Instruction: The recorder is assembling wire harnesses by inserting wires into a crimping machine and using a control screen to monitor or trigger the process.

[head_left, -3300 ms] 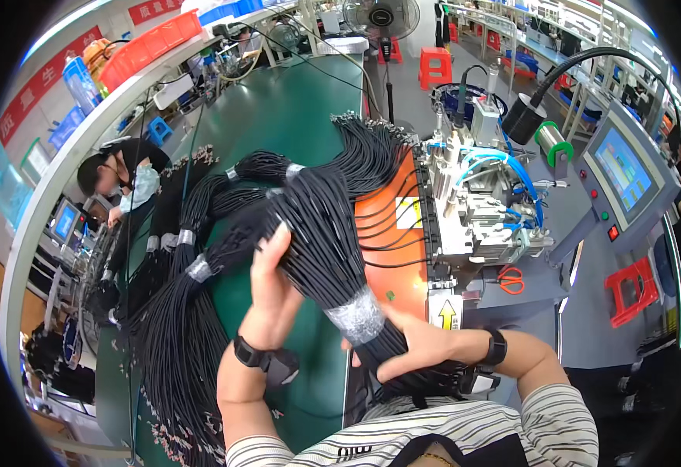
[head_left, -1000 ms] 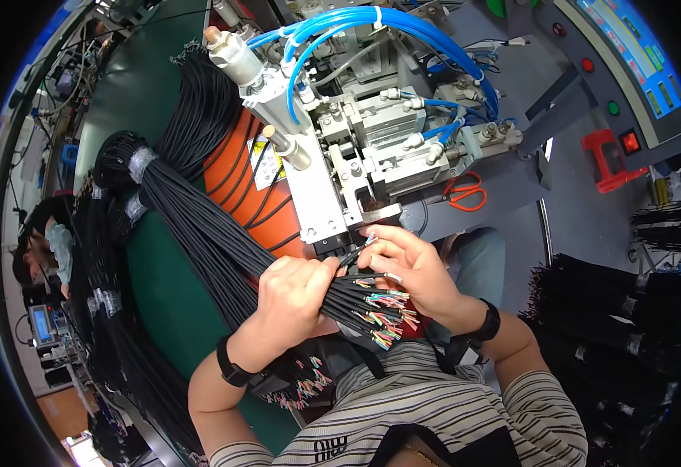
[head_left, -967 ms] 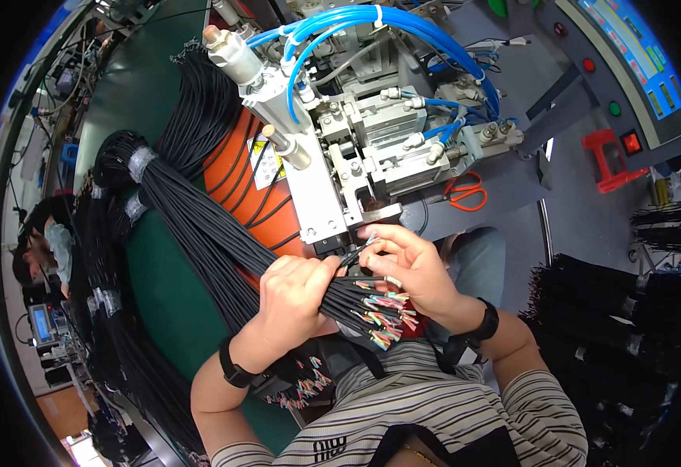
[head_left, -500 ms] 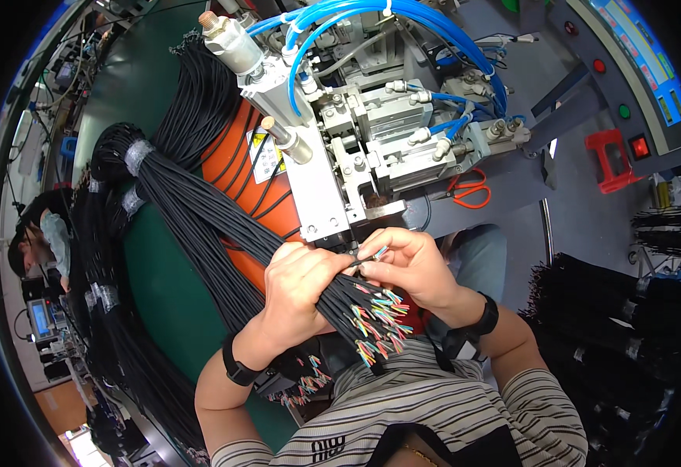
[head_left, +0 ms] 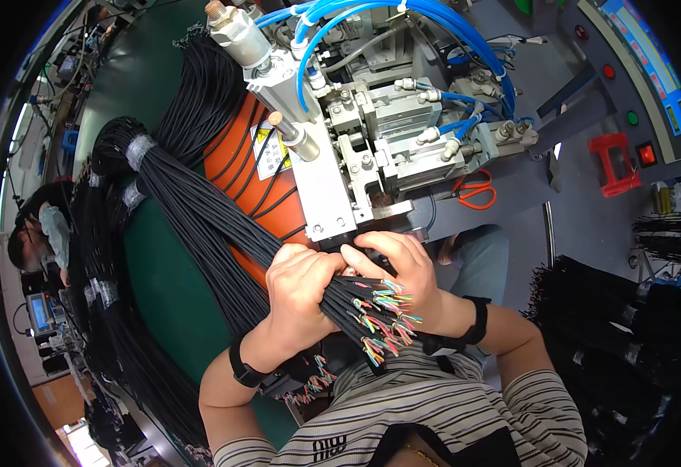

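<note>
My left hand (head_left: 300, 289) is closed around a thick bundle of black cables (head_left: 192, 191), just behind their stripped ends. Short coloured wire ends (head_left: 387, 315) in red, yellow, blue and white fan out from the bundle toward my body. My right hand (head_left: 409, 276) is at the right side of these ends, its fingers bent and its thumb close to the left hand. Whatever those fingers pinch is hidden. Both hands are just in front of the metal plate (head_left: 326, 210) of a pneumatic machine (head_left: 402, 117).
Blue air hoses (head_left: 434, 17) arch over the machine. Red-handled scissors (head_left: 476, 191) lie right of it. More cable bundles (head_left: 107, 292) lie on the green table (head_left: 157, 265) at left and hang at right (head_left: 612, 311). A control panel (head_left: 636, 101) is far right; another person (head_left: 45, 233) is far left.
The right hand has moved slightly down and right against the wire ends. The single cable end it pinched is no longer visible in its fingers. My left hand keeps its hold.
</note>
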`<control>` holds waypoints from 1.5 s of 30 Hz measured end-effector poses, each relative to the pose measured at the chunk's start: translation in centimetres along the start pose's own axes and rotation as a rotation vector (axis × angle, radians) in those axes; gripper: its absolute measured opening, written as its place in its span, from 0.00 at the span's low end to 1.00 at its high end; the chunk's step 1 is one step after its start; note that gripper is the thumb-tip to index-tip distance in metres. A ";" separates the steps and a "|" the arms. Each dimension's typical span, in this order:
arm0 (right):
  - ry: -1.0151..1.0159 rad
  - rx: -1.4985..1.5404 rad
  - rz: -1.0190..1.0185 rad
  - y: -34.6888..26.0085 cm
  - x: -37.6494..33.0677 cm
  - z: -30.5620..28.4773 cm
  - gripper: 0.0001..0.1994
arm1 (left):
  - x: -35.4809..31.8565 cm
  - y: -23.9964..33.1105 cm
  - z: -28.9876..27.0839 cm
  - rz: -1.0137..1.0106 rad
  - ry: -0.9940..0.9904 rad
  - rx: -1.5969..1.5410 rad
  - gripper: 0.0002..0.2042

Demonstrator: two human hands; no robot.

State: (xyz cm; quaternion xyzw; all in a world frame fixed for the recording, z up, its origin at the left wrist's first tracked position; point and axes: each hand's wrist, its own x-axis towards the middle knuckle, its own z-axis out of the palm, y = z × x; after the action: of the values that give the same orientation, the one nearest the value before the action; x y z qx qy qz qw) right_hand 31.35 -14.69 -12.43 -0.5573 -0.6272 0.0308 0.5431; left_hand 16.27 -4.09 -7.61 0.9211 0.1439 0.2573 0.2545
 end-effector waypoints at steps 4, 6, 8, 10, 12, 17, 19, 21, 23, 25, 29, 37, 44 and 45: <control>-0.116 0.470 0.310 1.1 -0.8 -1.3 0.11 | -0.2 -0.2 0.4 0.079 -0.013 0.079 0.18; -0.143 0.751 0.502 1.5 -0.9 -1.9 0.11 | -0.2 -0.2 0.1 0.114 -0.040 0.103 0.19; -0.244 0.986 0.705 1.9 -0.4 -2.4 0.11 | -0.1 -0.3 0.1 0.132 -0.054 0.113 0.19; -0.296 1.104 0.808 2.4 -0.2 -2.7 0.11 | -0.1 -0.4 0.1 0.131 -0.062 0.099 0.20; -0.310 1.174 0.791 2.9 -0.1 -2.8 0.11 | -0.1 -0.4 0.1 0.130 -0.065 0.094 0.20; -0.392 1.325 0.950 3.8 -0.1 -2.8 0.11 | 0.1 -0.7 -0.2 0.137 -0.114 0.054 0.21; -0.401 1.316 0.942 3.7 0.1 -2.8 0.10 | 0.2 -0.9 -0.3 0.124 -0.135 -0.001 0.21; -0.416 1.293 0.926 3.6 0.3 -2.8 0.10 | 0.4 -1.1 -0.6 0.113 -0.157 -0.033 0.20; -0.417 1.277 0.911 3.7 0.4 -2.7 0.09 | 0.7 -1.4 -1.0 0.093 -0.201 -0.098 0.18; -0.424 1.243 0.881 3.7 0.5 -2.6 0.08 | 0.7 -1.8 -1.1 0.091 -0.213 -0.139 0.18; -0.467 1.134 0.794 3.4 1.2 -3.1 0.06 | 0.7 -2.2 -1.6 0.079 -0.258 -0.233 0.15; -0.389 0.211 0.190 2.2 1.5 -2.8 0.03 | -0.1 -0.1 -0.3 0.036 -0.242 -0.044 0.13; -0.307 -0.189 0.071 2.1 0.8 -2.1 0.06 | -0.4 0.8 0.5 0.011 -0.167 0.193 0.16; -0.305 -0.204 0.090 2.2 0.7 -2.1 0.06 | -0.4 0.7 0.5 0.024 -0.158 0.192 0.17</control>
State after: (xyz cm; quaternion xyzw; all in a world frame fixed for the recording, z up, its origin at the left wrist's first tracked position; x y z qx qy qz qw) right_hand 34.45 -14.54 -12.60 -0.6260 -0.6765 0.0753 0.3805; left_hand 16.36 -5.05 -7.73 0.9603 0.1361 0.1720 0.1727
